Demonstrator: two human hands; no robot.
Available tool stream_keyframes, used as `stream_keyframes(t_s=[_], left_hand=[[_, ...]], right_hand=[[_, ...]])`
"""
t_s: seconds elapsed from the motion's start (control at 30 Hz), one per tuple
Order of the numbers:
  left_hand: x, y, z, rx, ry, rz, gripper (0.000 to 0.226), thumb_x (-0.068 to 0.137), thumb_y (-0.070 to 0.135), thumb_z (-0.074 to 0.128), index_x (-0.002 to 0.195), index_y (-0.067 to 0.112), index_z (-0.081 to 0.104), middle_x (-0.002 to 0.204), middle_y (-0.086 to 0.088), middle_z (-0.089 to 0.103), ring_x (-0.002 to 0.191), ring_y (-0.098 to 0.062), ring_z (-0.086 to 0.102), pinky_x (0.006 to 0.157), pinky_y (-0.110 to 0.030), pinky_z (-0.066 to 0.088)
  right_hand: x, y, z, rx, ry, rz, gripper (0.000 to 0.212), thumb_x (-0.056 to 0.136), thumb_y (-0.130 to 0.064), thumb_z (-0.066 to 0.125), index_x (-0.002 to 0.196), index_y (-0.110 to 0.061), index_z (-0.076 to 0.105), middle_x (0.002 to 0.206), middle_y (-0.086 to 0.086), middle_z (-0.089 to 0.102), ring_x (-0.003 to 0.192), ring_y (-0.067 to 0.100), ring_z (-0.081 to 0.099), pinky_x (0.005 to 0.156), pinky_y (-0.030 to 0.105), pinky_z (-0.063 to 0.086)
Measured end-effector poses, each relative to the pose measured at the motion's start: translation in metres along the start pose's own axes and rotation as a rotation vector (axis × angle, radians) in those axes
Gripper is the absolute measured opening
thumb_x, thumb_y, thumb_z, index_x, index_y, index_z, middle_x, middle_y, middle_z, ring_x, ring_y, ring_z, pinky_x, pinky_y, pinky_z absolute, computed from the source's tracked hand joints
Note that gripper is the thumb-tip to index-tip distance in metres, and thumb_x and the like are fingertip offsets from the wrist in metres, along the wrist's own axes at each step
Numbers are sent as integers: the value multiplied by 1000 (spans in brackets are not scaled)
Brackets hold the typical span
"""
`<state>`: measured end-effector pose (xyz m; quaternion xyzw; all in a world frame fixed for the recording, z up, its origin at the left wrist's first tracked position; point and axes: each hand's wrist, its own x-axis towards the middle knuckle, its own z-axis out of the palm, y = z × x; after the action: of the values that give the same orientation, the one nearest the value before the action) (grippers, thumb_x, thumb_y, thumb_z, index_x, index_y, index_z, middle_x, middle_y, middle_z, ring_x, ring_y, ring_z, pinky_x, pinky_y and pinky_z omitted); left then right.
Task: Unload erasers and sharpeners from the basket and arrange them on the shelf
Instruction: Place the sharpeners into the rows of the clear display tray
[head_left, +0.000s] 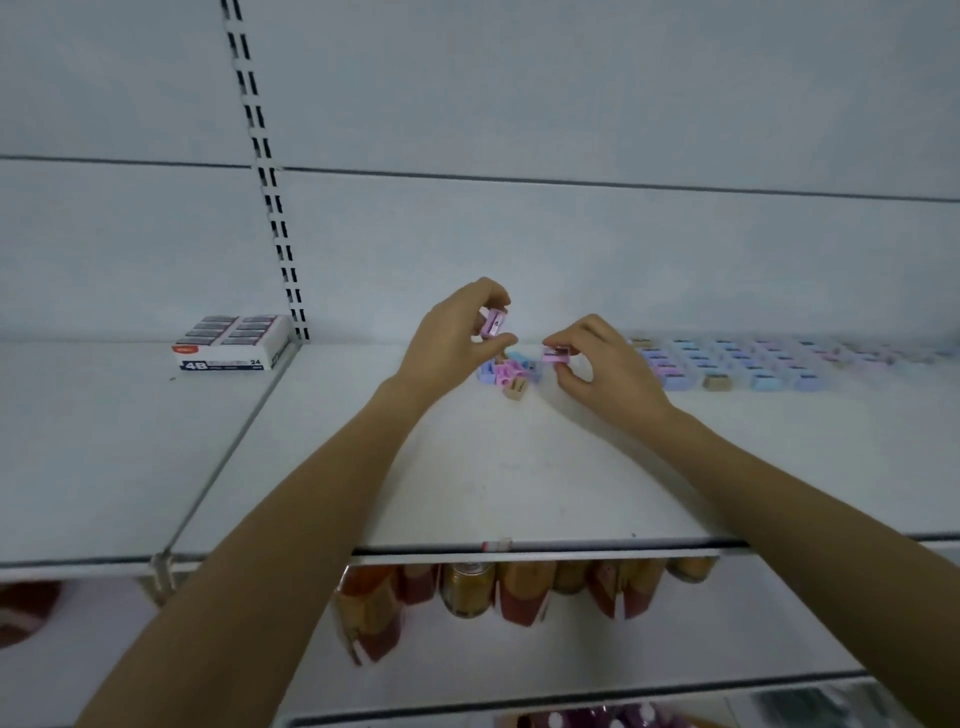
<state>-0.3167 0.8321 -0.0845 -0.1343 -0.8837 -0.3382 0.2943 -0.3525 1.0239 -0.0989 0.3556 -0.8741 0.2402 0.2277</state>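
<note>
Sorting sharpeners on a white shelf, I hold one in each hand. My left hand is raised a little, thumb and curled fingers closed round a pink sharpener. My right hand, lower and just to the right, pinches a second pink sharpener between thumb and fingertips, close above the shelf.

The job looks well advanced but not finished. To the right, near the back wall, rows of sharpeners already stand in neat lines of blue, purple, pink and tan. I count at least five columns, each about four deep. The far right end blurs, so I cannot give a firm total.

Between my hands lies a loose pile not yet lined up. It holds roughly half a dozen pieces, jumbled too tightly for a sure count, with one tan piece nearest me. These, plus the two I hold, remain to be placed.

Far to the left, one box of erasers sits against the back wall by the slotted upright, its open top showing two columns. No loose erasers are in sight.

The basket is out of view, so I cannot tell what it holds. Below, cans and cartons fill the lower shelf.
</note>
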Motion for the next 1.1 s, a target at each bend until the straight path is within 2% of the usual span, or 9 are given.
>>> stream_keyframes(t_s=[0.07,0.17,0.23,0.33,0.47,0.67,0.9,1.0,1.1], left_hand=[[4,15,7,53,-11,20,35,76,23,74,104,9,59,91,5,53,64,0,47,63,-6,35],[8,40,28,148,6,27,37,70,34,77,93,8,64,74,13,41,67,-9,43,59,-12,32],[9,59,47,154,18,37,39,68,37,77,88,7,63,71,15,37,69,-11,43,59,-10,31],[11,92,82,146,30,72,37,70,31,77,86,3,59,77,7,40,69,-13,41,60,-11,31],[10,138,136,89,19,40,25,77,19,73,87,1,58,83,0,48,70,-13,42,60,-15,34],[3,192,193,30,-2,8,19,79,14,70,83,2,55,80,-3,50,66,-12,40,63,-8,32],[20,208,221,-43,30,19,26,79,5,69,99,-4,56,94,-5,49,71,0,49,70,-3,40],[31,204,228,-7,23,89,21,80,0,66,99,-5,59,96,-13,54,80,-14,55,76,-7,42],[44,200,236,-12,16,92,15,81,-1,64,95,-4,60,95,-19,58,84,-27,59,78,-20,48]], right_hand=[[-6,10,-14,-4,3,-25,22,82,-5,61,103,-6,65,99,9,57,89,21,58,70,17,34],[-19,30,-42,13,4,-25,23,83,-6,60,106,-7,64,101,8,56,91,21,57,73,27,42],[-34,47,-62,18,-9,-31,23,83,-6,59,106,-7,64,101,9,56,91,22,57,74,30,43],[-64,78,-90,-15,-29,-43,21,83,-6,60,104,-7,65,99,9,57,91,24,57,74,29,43],[-110,124,-122,-17,-51,25,21,84,-8,60,105,-9,64,103,6,58,97,19,55,73,14,32],[-156,175,-162,19,-85,140,24,85,-10,58,108,-11,63,103,2,55,97,17,54,84,27,41],[-168,209,-180,37,-29,198,24,85,-10,57,108,-12,63,103,2,55,95,15,54,84,29,43],[-167,218,-183,44,-21,216,23,86,-11,56,107,-12,63,104,0,54,96,15,53,83,26,41],[-164,231,-190,5,-40,219,22,87,-12,55,108,-14,62,105,-1,54,97,12,52,82,25,40]])
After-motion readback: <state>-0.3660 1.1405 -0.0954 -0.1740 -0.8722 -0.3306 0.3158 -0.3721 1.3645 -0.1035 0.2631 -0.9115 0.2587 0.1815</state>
